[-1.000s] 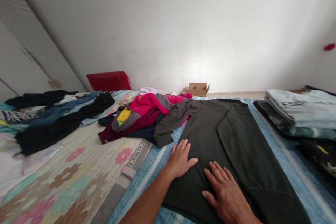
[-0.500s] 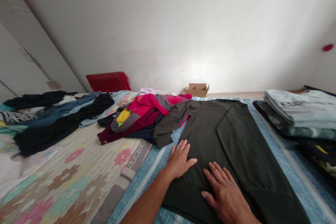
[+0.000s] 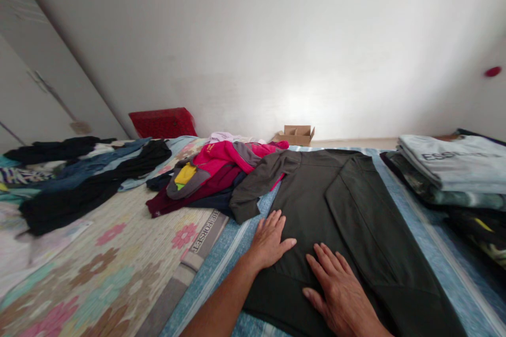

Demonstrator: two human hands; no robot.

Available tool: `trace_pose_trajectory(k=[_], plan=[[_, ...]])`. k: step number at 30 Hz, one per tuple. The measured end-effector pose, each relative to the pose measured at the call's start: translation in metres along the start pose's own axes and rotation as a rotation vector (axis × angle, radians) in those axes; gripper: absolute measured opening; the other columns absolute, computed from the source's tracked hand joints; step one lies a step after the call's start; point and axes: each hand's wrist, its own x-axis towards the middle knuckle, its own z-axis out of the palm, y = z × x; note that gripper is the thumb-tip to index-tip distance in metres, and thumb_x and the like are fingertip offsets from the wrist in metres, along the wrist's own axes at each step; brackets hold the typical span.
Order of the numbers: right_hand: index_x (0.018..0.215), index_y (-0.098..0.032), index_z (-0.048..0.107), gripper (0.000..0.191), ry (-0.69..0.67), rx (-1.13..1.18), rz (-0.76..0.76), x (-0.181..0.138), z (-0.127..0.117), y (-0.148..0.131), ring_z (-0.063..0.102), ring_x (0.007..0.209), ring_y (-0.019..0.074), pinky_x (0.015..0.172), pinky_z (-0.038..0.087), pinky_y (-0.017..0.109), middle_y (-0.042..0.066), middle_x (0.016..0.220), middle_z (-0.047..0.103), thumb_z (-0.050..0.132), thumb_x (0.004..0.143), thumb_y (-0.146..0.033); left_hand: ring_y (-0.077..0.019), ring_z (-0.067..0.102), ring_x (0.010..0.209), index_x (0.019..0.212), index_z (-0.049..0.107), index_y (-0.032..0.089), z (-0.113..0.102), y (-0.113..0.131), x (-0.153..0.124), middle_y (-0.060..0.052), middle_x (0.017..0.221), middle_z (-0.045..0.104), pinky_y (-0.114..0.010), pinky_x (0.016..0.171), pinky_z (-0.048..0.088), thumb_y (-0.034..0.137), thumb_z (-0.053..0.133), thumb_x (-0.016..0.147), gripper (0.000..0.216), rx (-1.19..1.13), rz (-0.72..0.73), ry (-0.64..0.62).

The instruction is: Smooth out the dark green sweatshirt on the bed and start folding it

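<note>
A dark olive long-sleeved shirt (image 3: 306, 195) lies spread out on the blue patterned bed cover (image 3: 215, 268). Its right-hand sleeve is laid across the body, while the other sleeve reaches left onto a heap of clothes. My left hand (image 3: 269, 242) rests flat on the shirt's left edge, thumb stretched out. Farther right and nearer to me, my right hand (image 3: 336, 287) lies on the lower part of the shirt, fingers straight and thumb apart. Neither hand grips the fabric.
A pink and grey jacket (image 3: 225, 155) tops the heap to the left. Dark trousers (image 3: 95, 184) and other garments lie farther left on a floral cover (image 3: 106, 274). Folded clothes (image 3: 454, 163) are stacked at right. A cardboard box (image 3: 298, 135) and a red case (image 3: 162, 122) stand by the wall.
</note>
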Motion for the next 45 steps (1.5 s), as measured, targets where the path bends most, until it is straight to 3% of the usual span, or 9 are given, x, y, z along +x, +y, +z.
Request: trace_pose_trajectory(k=[20,31,33,37,41,45], plan=[[0.135,-0.022,0.045,0.058,0.030,0.007,-0.010,0.001,0.004,0.002,0.026,0.135,0.0294,0.109,0.024,0.049,0.008,0.145,0.033,0.042,0.088,-0.054,-0.0252,0.028,0.135,0.130,0.046,0.016,0.004,-0.008,0.001,-0.013,0.145,0.035,-0.047,0.110,0.024,0.045,0.046,0.086,0.053,-0.099,0.050,0.119],[0.136,-0.021,0.044,0.058,0.015,-0.009,-0.014,0.001,0.003,0.002,0.026,0.135,0.0297,0.109,0.025,0.050,0.009,0.146,0.031,0.039,0.088,-0.054,-0.0216,0.042,0.127,0.121,0.055,0.017,0.010,-0.014,0.006,-0.010,0.138,0.046,-0.039,0.106,0.034,0.042,0.048,0.085,0.044,-0.197,0.040,0.256],[0.136,-0.022,0.044,0.058,0.021,-0.014,-0.016,0.000,0.004,0.002,0.026,0.135,0.0294,0.109,0.025,0.049,0.009,0.145,0.032,0.039,0.088,-0.054,-0.0206,0.046,0.124,0.118,0.057,0.017,0.012,-0.016,0.008,-0.010,0.135,0.050,-0.037,0.105,0.037,0.040,0.047,0.085,0.042,-0.247,0.014,0.329],[0.135,-0.022,0.046,0.057,0.046,-0.017,-0.013,0.000,0.006,0.003,0.027,0.134,0.0291,0.109,0.025,0.048,0.008,0.145,0.032,0.041,0.088,-0.053,-0.0184,0.054,0.114,0.108,0.061,0.017,0.005,-0.022,0.012,-0.009,0.120,0.060,-0.033,0.101,0.041,0.033,0.039,0.087,0.034,-0.275,-0.072,0.600],[0.135,-0.021,0.045,0.057,0.044,-0.011,-0.018,0.000,0.006,0.003,0.027,0.134,0.0298,0.109,0.026,0.049,0.009,0.145,0.032,0.041,0.088,-0.053,-0.0211,0.048,0.119,0.111,0.057,0.018,-0.012,-0.038,0.010,-0.010,0.125,0.055,-0.038,0.104,0.037,0.028,0.037,0.088,0.033,-0.138,-0.183,0.836],[0.136,-0.021,0.044,0.059,0.019,-0.016,-0.013,0.000,0.004,0.002,0.026,0.135,0.0298,0.109,0.025,0.049,0.009,0.146,0.031,0.040,0.088,-0.054,-0.0299,0.037,0.126,0.122,0.047,0.009,-0.020,-0.065,0.007,-0.019,0.133,0.045,-0.047,0.105,0.031,0.024,0.046,0.081,0.044,0.004,-0.380,0.882]])
